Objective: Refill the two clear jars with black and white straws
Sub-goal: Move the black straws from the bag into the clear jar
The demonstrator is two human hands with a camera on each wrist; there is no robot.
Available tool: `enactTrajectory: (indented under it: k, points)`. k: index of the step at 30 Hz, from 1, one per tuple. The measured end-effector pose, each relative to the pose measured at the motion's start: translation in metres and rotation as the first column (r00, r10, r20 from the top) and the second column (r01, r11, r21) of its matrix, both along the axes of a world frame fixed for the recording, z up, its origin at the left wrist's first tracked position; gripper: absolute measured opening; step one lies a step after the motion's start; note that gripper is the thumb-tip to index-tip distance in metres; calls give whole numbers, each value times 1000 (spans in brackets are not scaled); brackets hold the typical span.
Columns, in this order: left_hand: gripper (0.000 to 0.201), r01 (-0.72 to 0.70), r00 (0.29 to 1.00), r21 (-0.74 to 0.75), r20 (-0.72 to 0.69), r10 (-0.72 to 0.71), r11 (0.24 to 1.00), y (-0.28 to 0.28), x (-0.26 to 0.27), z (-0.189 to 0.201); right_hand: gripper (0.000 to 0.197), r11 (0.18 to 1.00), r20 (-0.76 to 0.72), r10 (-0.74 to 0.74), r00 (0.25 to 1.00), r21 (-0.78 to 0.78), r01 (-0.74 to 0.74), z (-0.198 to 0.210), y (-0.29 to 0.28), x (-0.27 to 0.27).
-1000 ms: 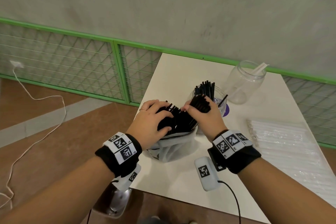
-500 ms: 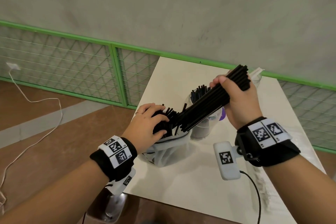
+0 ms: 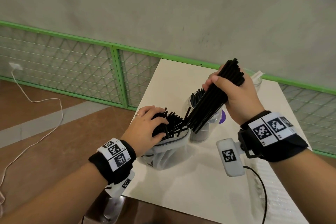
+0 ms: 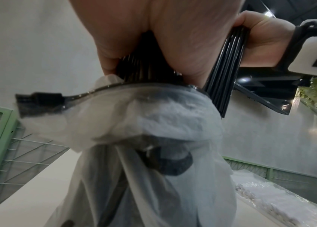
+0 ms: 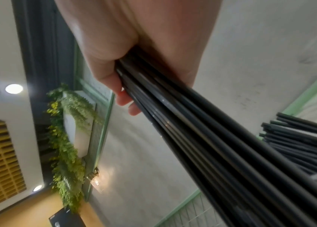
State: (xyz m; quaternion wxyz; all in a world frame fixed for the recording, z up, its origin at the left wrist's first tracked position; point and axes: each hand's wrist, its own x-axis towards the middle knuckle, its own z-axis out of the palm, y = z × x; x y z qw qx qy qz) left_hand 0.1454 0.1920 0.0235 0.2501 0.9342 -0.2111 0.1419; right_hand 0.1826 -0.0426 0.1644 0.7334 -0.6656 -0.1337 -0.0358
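Observation:
My right hand [image 3: 227, 85] grips a thick bundle of black straws [image 3: 209, 103], tilted, its lower end just above the bag's mouth and in front of the nearer clear jar [image 3: 205, 131]. That jar holds several black straws upright. My left hand [image 3: 160, 123] curls over the tops of the black straws standing in a crumpled clear plastic bag [image 3: 163, 154]. The left wrist view shows the bag [image 4: 153, 138] under my palm and the bundle [image 4: 225, 76]. The second clear jar [image 3: 257, 82], with one white straw, is largely hidden behind my right hand.
The white table [image 3: 181, 187] ends near my left wrist; brown floor with a white cable [image 3: 36, 100] lies to the left. A pack of white straws [image 4: 270, 196] lies on the table's right side. A green mesh fence [image 3: 116, 78] runs behind, and a purple disc [image 3: 222, 116] sits by the nearer jar.
My right hand has pulled the bundle of black straws out of the bag, raised it up and to the right, and tipped it steeper. The left hand stayed on the bag's straws.

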Motion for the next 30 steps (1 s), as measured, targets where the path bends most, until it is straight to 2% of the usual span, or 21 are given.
enactTrajectory:
  k: [2, 6, 12, 17, 20, 23, 27, 30]
  points:
    - [33, -2, 1000, -4, 2, 2, 1000, 0, 0, 0, 9, 999, 16, 31, 999, -32, -31, 5, 1, -2]
    - [33, 3, 1000, -12, 10, -3, 1000, 0, -1, 0, 11, 1000, 62, -2, 998, -11, 2, 20, -5, 0]
    - [33, 15, 1000, -7, 19, -14, 1000, 0, 0, -1, 16, 980, 157, -194, 968, 81, 183, 37, -30, 17]
    - [32, 16, 1000, 0, 19, -16, 1000, -1, -1, -1, 5, 945, 140, -300, 944, -95, 314, 2, -34, 45]
    - [32, 12, 1000, 2, 13, -12, 1000, -2, -1, -1, 7, 929, 80, -314, 946, -181, 324, -27, -27, 56]
    - [31, 3, 1000, 8, 14, -3, 1000, -3, -2, 1, 9, 935, -37, -304, 952, -202, 291, -60, -20, 64]
    - [30, -1, 1000, 13, 3, 1, 1000, -3, -3, 0, 38, 929, -113, -315, 943, -242, 281, -90, -16, 61]
    - [30, 3, 1000, 10, -4, -3, 1000, -3, -3, 0, 52, 861, -8, -376, 927, -374, 346, -98, -26, 61]
